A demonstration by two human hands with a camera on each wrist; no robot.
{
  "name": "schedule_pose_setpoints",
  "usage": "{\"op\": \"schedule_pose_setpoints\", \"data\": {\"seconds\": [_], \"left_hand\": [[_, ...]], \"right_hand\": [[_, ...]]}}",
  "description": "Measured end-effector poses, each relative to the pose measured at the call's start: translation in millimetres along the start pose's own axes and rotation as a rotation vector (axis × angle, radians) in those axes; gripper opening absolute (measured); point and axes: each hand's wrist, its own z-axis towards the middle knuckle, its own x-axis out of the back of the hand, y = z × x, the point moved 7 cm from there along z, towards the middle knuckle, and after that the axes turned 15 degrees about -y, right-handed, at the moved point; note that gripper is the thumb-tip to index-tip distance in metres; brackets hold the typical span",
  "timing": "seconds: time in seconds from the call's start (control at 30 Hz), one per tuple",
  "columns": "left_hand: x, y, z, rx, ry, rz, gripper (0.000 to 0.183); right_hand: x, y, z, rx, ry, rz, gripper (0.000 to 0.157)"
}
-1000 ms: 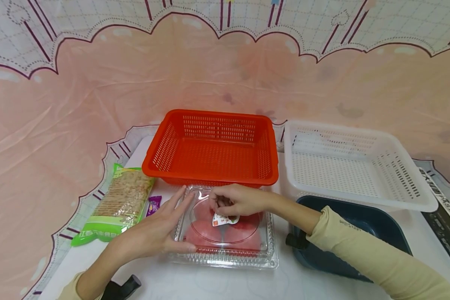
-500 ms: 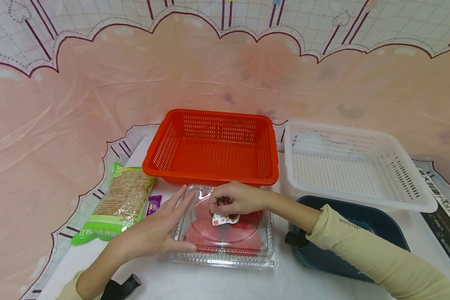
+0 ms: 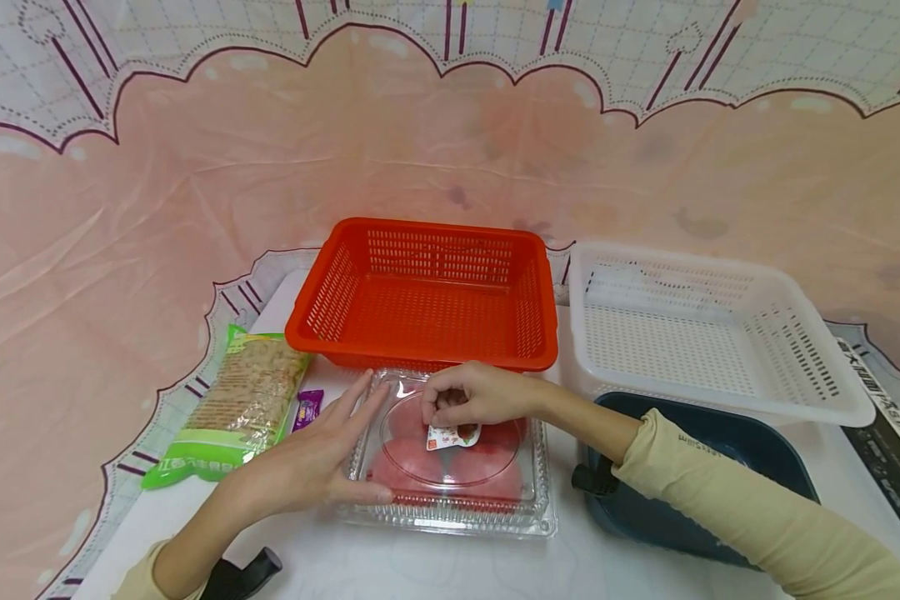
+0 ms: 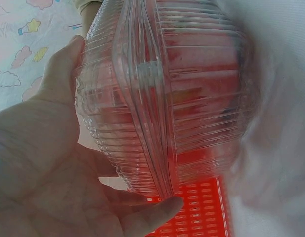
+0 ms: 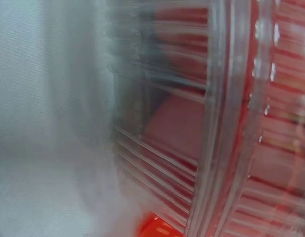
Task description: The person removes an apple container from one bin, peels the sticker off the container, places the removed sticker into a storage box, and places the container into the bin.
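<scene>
A clear plastic clamshell box (image 3: 487, 521) with pinkish-red round contents stands before me, its lid on. My left hand (image 3: 318, 458) rests against the box's left side, fingers spread and thumb along the front. The left wrist view shows that palm (image 4: 38, 133) beside the ribbed wall (image 4: 206, 69). Over the lid, my right hand (image 3: 480, 396) has its fingers curled, pinching the upper edge of a white printed label (image 3: 450, 437). Its fingertips partly hide the label. In the right wrist view only the blurred side of the box (image 5: 167, 133) shows, not the hand.
Directly behind the box stands a red basket (image 3: 420, 354). A white basket (image 3: 720, 396) and a dark blue basin (image 3: 802, 483) are to the right, with a black box (image 3: 888, 467) beyond. A green-ended food bag (image 3: 247, 392) and a small purple packet (image 3: 307, 410) lie left.
My right hand has risen very slightly at the label. The left hand and the clamshell box stay where they were.
</scene>
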Motion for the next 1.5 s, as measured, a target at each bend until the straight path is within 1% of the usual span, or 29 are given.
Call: {"op": "schedule_pose_setpoints", "data": {"seconds": [0.23,0.47,0.67,0.77,0.9,1.17,1.4,1.5], "left_hand": [[0.8,1.6,-0.3,-0.011,0.011,0.020,0.118],[-0.4,1.3,0.4,-0.004,0.001,0.015,0.117],[-0.4,-0.6,1.6,0.003,0.006,0.021,0.124],[1.0,-2.2,2.5,0.007,0.016,0.031,0.128],[2.7,-3.6,2.8,-0.003,0.019,0.036,0.128],[1.5,-5.3,2.1,-0.034,-0.018,0.022,0.129],[-0.3,-5.9,3.3,-0.023,-0.021,0.017,0.130],[-0.5,-5.9,3.5,-0.022,-0.020,0.024,0.130]], "right_hand": [[1.1,2.3,-0.9,0.010,0.001,0.046,0.006],[1.5,3.8,-1.8,0.006,-0.001,0.069,0.005],[1.2,2.8,-1.4,0.021,-0.003,0.085,0.005],[1.5,2.5,-1.6,0.027,-0.004,0.081,0.005],[2.5,2.9,-1.6,0.044,0.001,0.052,0.005],[2.2,1.3,-1.8,0.070,-0.004,0.003,0.006],[-1.1,4.6,-1.7,0.056,-0.034,0.056,0.006],[-1.5,4.9,-1.9,0.054,-0.034,0.053,0.006]]}}
